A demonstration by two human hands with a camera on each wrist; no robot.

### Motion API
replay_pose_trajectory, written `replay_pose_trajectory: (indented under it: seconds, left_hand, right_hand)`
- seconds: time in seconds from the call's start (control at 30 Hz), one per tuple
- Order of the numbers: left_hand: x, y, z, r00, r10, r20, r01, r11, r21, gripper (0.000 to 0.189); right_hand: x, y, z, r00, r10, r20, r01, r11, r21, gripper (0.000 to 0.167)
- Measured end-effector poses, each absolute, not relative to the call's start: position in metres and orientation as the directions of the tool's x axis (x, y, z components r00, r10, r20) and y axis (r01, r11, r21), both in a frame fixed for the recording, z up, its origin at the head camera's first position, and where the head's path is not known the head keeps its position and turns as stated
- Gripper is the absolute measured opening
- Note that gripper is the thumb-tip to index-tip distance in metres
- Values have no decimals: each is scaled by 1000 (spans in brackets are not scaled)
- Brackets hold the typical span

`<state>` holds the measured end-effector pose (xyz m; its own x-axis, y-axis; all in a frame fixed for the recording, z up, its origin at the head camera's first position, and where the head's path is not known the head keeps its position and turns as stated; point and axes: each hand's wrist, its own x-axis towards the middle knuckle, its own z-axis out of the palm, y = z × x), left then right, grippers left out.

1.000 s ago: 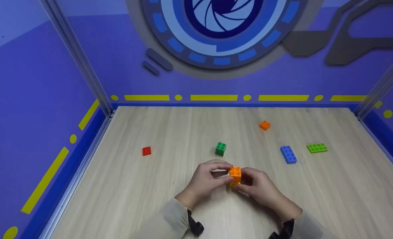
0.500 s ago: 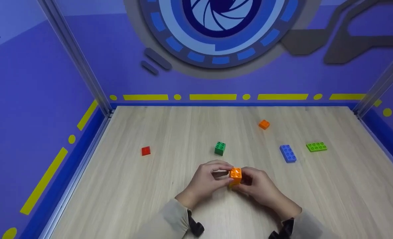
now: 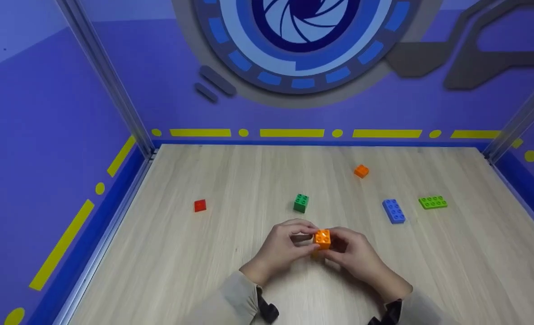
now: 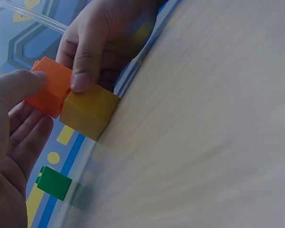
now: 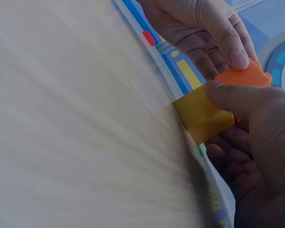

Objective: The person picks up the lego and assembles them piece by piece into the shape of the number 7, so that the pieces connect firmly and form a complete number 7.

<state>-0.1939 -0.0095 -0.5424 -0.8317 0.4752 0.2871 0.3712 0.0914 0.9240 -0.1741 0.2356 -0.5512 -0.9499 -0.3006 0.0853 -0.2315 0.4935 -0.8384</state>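
Note:
Near the table's front, my left hand [image 3: 283, 246] pinches an orange toy building brick [image 3: 322, 239] between thumb and fingers. Directly beneath it a yellow brick [image 4: 89, 115] stands on the table, gripped by my right hand [image 3: 359, 256]. Seen from the left wrist, the orange brick leans at an angle on top of the yellow one, and the right thumb presses by their seam. From the right wrist, the right thumb lies across the upper part of the yellow brick. The head view shows little of the yellow brick, as fingers and the orange brick cover it.
A green brick [image 3: 301, 203] stands just beyond the hands. To the left lies a red brick [image 3: 200, 206]. Blue [image 3: 393, 211] and lime green [image 3: 433, 202] bricks lie at the right, with a small orange brick [image 3: 361, 171] farther back. Printed blue panels [image 3: 294, 119] enclose the table [image 3: 249, 171].
The orange brick has tilted and shifted slightly right over the yellow brick, which shows less in the head view now. Both hands keep nearly the same place.

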Motion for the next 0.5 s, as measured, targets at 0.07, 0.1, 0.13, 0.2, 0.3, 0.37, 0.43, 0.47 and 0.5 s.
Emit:
replay_pose_trajectory:
  seconds: [0.07, 0.1, 0.13, 0.2, 0.3, 0.37, 0.43, 0.47, 0.5]
  left_hand:
    - [-194, -10, -542, -827, 480, 293, 381, 94, 920, 30]
    - [-194, -10, -542, -825, 481, 296, 384, 95, 918, 29]
    - [-194, -10, -542, -825, 482, 293, 383, 97, 918, 29]
    - [-194, -10, -542, -825, 483, 292, 385, 104, 917, 29]
    - [-194, -10, -540, -830, 481, 282, 381, 120, 917, 29]
    - [-194, -10, -539, -834, 479, 275, 378, 132, 916, 29]
    - [-194, -10, -539, -837, 476, 269, 372, 136, 918, 29]
    - [-193, -10, -538, -839, 474, 265, 368, 137, 920, 29]
    - [-193, -10, -539, -841, 473, 262, 363, 135, 922, 29]
  right_hand:
    - [-174, 236, -550, -950, -294, 104, -239, 471, -849, 37]
    - [-173, 237, -550, -950, -292, 112, -243, 462, -853, 37]
    - [-173, 237, -550, -950, -290, 120, -246, 451, -858, 37]
    - [-173, 238, -550, -948, -286, 142, -258, 422, -869, 37]
    - [-172, 238, -550, -942, -276, 192, -290, 378, -880, 36]
    - [-172, 238, -551, -937, -266, 228, -315, 356, -880, 34]
    - [-172, 237, -550, -935, -254, 246, -326, 351, -878, 32]
    - [-172, 237, -550, -936, -249, 250, -328, 351, -877, 31]
    - [-171, 237, -550, -937, -245, 248, -324, 351, -878, 30]
